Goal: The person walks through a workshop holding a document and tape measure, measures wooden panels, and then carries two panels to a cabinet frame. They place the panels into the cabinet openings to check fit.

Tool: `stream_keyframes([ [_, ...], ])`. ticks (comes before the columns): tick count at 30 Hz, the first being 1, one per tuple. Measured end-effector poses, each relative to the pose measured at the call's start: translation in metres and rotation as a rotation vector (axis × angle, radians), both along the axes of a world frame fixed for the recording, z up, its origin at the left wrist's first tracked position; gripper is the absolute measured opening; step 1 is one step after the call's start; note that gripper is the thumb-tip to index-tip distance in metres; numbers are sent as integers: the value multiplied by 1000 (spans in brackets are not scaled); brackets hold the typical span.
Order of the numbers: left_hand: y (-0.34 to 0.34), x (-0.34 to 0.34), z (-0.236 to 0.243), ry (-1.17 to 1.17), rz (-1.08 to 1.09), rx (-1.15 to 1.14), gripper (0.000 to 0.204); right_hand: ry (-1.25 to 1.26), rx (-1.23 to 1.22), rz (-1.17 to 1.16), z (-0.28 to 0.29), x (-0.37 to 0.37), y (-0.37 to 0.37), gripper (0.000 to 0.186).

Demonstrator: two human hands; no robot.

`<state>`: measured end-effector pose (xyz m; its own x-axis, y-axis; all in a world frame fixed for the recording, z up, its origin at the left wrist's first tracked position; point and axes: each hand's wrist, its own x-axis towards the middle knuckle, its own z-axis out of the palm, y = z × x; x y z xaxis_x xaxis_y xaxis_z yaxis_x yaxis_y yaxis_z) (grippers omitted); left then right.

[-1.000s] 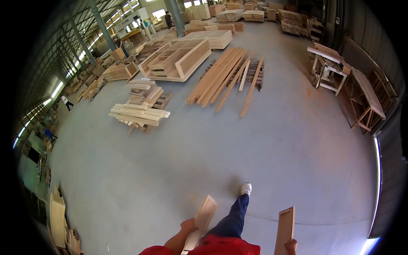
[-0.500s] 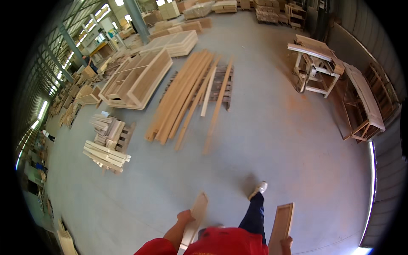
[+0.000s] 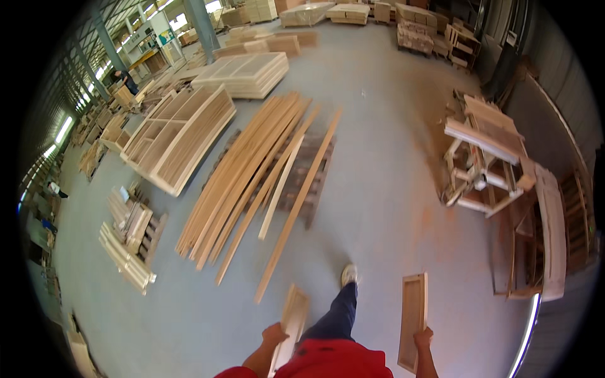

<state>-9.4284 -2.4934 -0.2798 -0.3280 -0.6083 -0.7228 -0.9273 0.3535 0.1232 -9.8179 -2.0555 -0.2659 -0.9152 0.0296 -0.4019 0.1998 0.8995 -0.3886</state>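
My left hand (image 3: 274, 334) is closed on the outer edge of a long, narrow framed wooden panel (image 3: 294, 314), which hangs upright beside my left leg; its lower end is partly hidden by my red top. On the other side, my right hand (image 3: 423, 338) grips a similar framed wooden panel (image 3: 413, 302) by its outer edge. This one shows a raised pale rim around a recessed darker face. Both panels are held off to the sides of my body, with my forearms coming up from the lower edge.
Long planks (image 3: 242, 183) lie across a pallet (image 3: 309, 170) ahead to the left. Beyond stand a wooden cabinet frame (image 3: 179, 135) and stacked panels (image 3: 252, 69). Bundled strips (image 3: 126, 255) lie at the left. A work stand (image 3: 485, 157) is along the right wall. A person (image 3: 126, 82) stands far left.
I have walked forward, one foot stepping ahead; the planks and the work stand appear nearer. Both panels stay in my hands, and more of the right one now shows.
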Motion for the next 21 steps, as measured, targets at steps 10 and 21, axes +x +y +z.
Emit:
stream_keyframes([
  [10, -239, -350, 33, -161, -24, 68, 63, 10, 33, 67, 12, -353, -231, 36],
  [21, -479, -696, 6, -16, 155, 29, 99, -13, -5, 298, 9, -811, -567, 37],
])
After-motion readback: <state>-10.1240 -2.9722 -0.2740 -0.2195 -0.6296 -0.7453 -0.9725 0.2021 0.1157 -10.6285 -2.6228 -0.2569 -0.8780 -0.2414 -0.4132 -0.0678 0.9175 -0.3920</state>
